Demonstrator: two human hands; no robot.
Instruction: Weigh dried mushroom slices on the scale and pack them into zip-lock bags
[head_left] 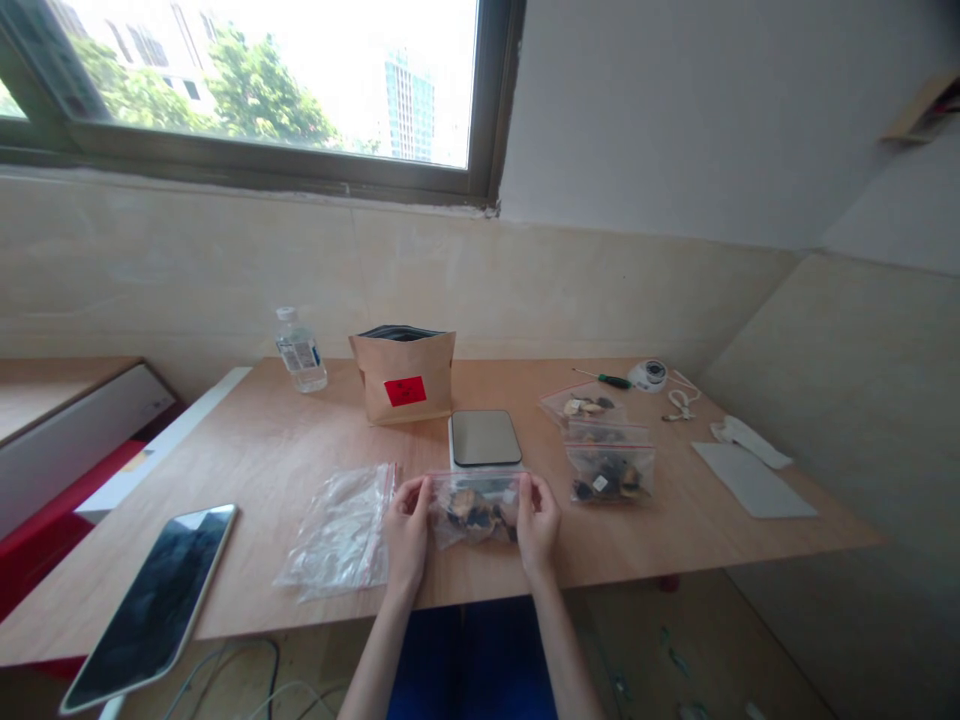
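Observation:
Between my two hands is a clear zip bag (474, 512) with dark and tan dried pieces in it, perhaps dried mushrooms. My left hand (408, 530) pinches its upper left corner, and my right hand (538, 522) pinches the upper right one. Just behind the bag lies a flat kitchen scale (486, 438) with a shiny square top. Left of my left hand is a pile of clear zip bags (337, 530) with red seal lines. A brown paper pouch (401, 375) with a red label stands open at the top behind the scale.
Filled zip bags (611, 475) lie on the right, another (585, 405) behind. Further right are a green screwdriver (613, 381), a white round device (649, 375), a white cable (679, 403) and a white sheet (752, 480). A water bottle (301, 352) and a tablet (154, 605) are on the left.

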